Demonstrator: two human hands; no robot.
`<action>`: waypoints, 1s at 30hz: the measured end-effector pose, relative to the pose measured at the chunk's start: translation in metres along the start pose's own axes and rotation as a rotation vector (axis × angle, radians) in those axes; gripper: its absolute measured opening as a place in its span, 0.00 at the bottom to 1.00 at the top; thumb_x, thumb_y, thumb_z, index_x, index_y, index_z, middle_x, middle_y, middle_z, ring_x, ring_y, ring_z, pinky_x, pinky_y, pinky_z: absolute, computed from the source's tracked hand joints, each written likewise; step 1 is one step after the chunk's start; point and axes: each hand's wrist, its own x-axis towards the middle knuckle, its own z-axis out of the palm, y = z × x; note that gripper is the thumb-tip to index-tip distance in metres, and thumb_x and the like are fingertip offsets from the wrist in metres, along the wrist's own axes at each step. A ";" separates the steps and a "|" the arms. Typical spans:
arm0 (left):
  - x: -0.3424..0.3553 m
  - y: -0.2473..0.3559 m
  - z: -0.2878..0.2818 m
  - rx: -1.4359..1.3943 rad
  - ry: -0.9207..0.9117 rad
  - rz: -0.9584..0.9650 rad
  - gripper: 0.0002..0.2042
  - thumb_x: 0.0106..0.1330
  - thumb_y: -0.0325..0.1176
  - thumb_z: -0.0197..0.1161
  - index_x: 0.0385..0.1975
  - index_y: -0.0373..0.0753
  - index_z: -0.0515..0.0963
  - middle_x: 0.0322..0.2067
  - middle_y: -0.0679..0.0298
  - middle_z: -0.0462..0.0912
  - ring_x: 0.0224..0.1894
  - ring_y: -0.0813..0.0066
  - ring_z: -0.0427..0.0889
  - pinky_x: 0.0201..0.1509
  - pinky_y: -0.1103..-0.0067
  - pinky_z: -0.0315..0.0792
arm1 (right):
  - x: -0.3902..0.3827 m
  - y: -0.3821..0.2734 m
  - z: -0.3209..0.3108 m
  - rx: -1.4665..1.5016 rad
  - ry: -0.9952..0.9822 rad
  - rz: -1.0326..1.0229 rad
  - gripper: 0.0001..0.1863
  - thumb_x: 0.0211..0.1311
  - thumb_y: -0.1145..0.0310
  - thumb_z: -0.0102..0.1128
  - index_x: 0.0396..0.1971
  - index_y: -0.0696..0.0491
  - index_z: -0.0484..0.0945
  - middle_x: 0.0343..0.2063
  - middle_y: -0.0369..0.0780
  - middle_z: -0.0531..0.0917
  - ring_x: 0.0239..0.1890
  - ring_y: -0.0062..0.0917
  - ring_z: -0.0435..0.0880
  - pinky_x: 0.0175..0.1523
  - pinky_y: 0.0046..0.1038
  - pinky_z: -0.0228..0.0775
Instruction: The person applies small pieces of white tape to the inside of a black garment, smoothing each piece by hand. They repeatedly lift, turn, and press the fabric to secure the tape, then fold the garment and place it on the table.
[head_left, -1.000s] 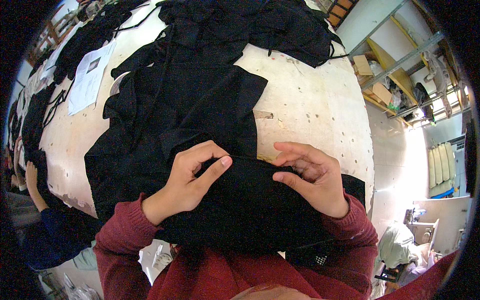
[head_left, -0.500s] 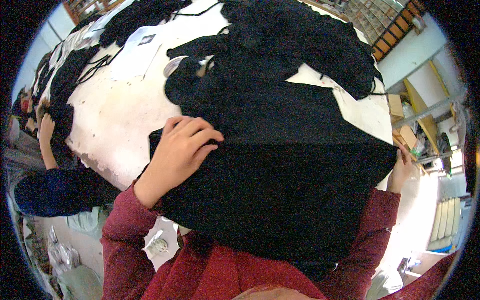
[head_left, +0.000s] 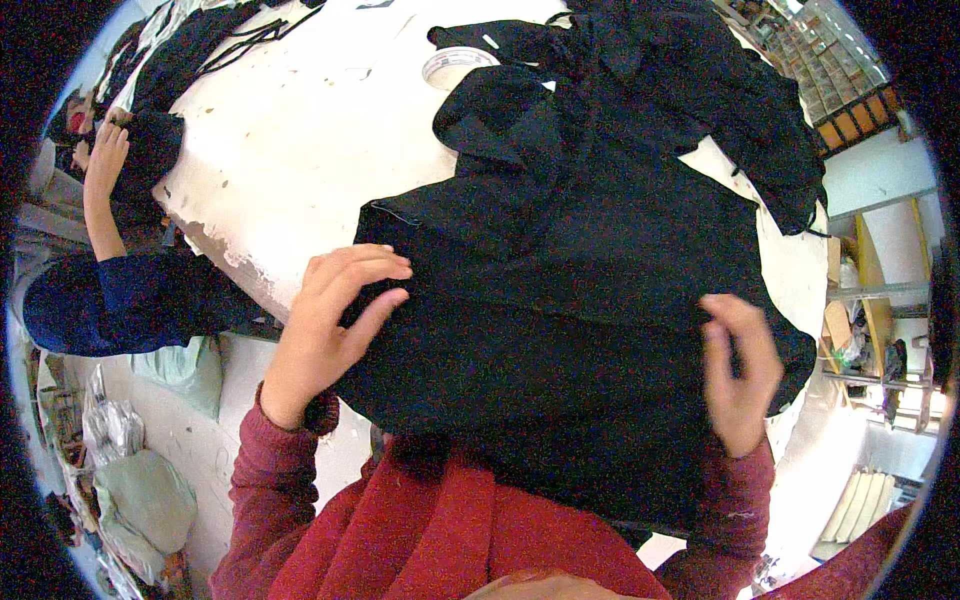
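Note:
A large black garment (head_left: 560, 390) lies spread over the white table and hangs toward my lap, with a fold line across it. My left hand (head_left: 335, 320) rests on its left edge, fingers bent over the cloth and thumb apart from them. On the right, my right hand (head_left: 742, 365) is over the cloth near the right edge, with a gap between thumb and fingers. It is slightly blurred. Beyond my hands the black fabric continues to the far side, bunched and wrinkled, with a cord at its right side.
A white tape roll (head_left: 460, 68) lies beside the garment on the white table (head_left: 290, 150). At the left, a co-worker's hand (head_left: 106, 165) in a dark blue sleeve touches other black cloth. Pale green bags (head_left: 145, 505) sit on the floor. Shelves (head_left: 880, 290) stand at the right.
My right hand has let go of the garment's right corner and moved inward over the cloth. My left hand's thumb and fingers are farther apart. The whole view has shifted.

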 end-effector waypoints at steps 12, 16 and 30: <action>-0.008 -0.023 -0.010 0.221 -0.224 -0.085 0.46 0.53 0.55 0.71 0.68 0.42 0.58 0.67 0.67 0.67 0.69 0.66 0.64 0.73 0.54 0.42 | -0.005 -0.018 0.058 -0.213 -0.465 -0.175 0.24 0.63 0.57 0.60 0.61 0.35 0.74 0.70 0.43 0.61 0.73 0.47 0.54 0.72 0.54 0.40; -0.012 -0.028 -0.010 0.138 -0.185 -0.097 0.47 0.51 0.54 0.73 0.68 0.41 0.58 0.66 0.66 0.68 0.68 0.65 0.66 0.74 0.55 0.43 | -0.006 -0.019 0.058 -0.217 -0.454 -0.172 0.25 0.62 0.59 0.61 0.60 0.37 0.75 0.70 0.44 0.62 0.73 0.47 0.54 0.73 0.53 0.40; -0.016 -0.041 -0.014 -0.026 -0.143 -0.041 0.50 0.45 0.47 0.79 0.66 0.39 0.53 0.65 0.62 0.71 0.69 0.60 0.64 0.74 0.61 0.48 | -0.013 -0.019 0.058 -0.047 -0.244 -0.150 0.21 0.54 0.72 0.68 0.51 0.48 0.80 0.58 0.42 0.75 0.65 0.41 0.68 0.69 0.44 0.55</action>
